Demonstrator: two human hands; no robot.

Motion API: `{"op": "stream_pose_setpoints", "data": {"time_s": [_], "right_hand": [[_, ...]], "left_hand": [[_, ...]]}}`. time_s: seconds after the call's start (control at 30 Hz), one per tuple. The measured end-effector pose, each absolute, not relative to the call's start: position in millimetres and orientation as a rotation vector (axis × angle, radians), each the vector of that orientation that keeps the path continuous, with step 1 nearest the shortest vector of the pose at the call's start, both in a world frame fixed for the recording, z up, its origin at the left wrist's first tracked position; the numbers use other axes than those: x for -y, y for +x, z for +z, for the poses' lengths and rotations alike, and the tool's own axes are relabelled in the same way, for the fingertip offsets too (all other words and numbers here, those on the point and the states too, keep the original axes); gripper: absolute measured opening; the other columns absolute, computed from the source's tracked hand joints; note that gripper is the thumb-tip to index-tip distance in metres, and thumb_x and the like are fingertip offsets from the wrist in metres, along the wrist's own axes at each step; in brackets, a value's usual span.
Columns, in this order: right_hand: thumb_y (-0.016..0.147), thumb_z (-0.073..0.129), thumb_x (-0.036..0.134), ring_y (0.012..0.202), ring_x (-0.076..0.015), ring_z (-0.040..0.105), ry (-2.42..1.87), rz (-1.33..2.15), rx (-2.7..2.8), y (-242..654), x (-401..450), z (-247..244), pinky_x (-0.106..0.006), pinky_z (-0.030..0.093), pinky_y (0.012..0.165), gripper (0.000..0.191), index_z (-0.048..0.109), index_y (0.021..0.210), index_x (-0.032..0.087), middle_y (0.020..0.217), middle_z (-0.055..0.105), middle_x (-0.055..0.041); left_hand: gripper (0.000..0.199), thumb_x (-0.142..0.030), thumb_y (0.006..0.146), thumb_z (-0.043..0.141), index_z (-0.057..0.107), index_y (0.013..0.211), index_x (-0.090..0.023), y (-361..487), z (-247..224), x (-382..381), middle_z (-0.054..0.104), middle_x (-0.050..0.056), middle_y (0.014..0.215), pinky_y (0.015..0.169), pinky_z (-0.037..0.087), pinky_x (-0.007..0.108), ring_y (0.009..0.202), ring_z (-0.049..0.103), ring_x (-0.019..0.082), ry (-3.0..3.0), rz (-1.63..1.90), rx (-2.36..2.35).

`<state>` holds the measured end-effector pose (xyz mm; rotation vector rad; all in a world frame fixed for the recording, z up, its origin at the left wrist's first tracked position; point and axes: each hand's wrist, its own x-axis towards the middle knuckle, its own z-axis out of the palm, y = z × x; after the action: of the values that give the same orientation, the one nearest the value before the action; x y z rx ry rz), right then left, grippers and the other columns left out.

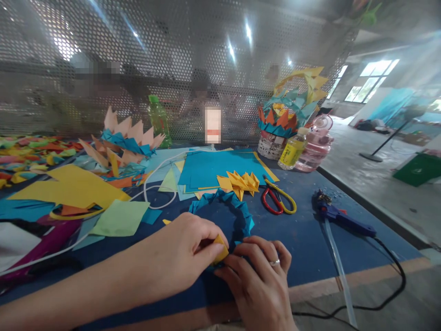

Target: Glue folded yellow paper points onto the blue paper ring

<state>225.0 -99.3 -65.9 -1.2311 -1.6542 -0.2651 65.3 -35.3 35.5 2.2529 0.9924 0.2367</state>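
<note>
A ring of folded blue paper (246,214) lies near the table's front edge, its near side mostly hidden by my hands. My left hand (193,243) pinches a small folded yellow paper piece (220,250) between thumb and fingers, against the near part of the ring. From the right, my right hand (263,271), with a ring on one finger, has its fingers curled on the blue paper ring, close to the yellow piece. Just beyond the ring sits a cluster of folded yellow paper pieces (246,184). Scissors (279,198) with red and yellow handles lie right of it.
A glue gun (347,220) with a clear glue stick (339,266) lies at right, its black cord over the edge. Blue paper sheets (213,165), a peach-and-blue paper crown (127,138), a yellow-labelled bottle (292,151) and a pink bottle (315,149) stand behind, before a mesh panel (165,55).
</note>
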Motion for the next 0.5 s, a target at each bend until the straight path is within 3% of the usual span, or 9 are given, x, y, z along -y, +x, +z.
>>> {"op": "stream_pose_setpoints", "data": {"time_s": [0.27,0.5], "right_hand": [[0.094,0.061,0.048,0.094,-0.0189,0.062,-1.25,-0.139,1.637,225.9,101.2,-69.6,-0.04,0.024,0.094,0.027,0.067,0.077,0.029,0.086,0.072,0.0042],[0.099,0.055,0.042,0.093,-0.0184,0.062,-1.261,-0.155,1.709,227.1,100.7,-58.4,-0.039,0.026,0.092,0.028,0.065,0.077,0.028,0.085,0.072,0.0036]], "left_hand": [[0.03,-0.027,0.091,0.047,0.076,0.084,-0.02,64.0,32.2,33.8,0.073,0.0,0.081,0.064,0.043,0.021,0.075,0.066,0.015,2.183,0.172,-1.035],[0.031,-0.03,0.093,0.047,0.076,0.086,-0.022,62.5,29.2,34.4,0.073,-0.001,0.081,0.064,0.043,0.022,0.075,0.066,0.015,2.166,0.178,-1.042]]}}
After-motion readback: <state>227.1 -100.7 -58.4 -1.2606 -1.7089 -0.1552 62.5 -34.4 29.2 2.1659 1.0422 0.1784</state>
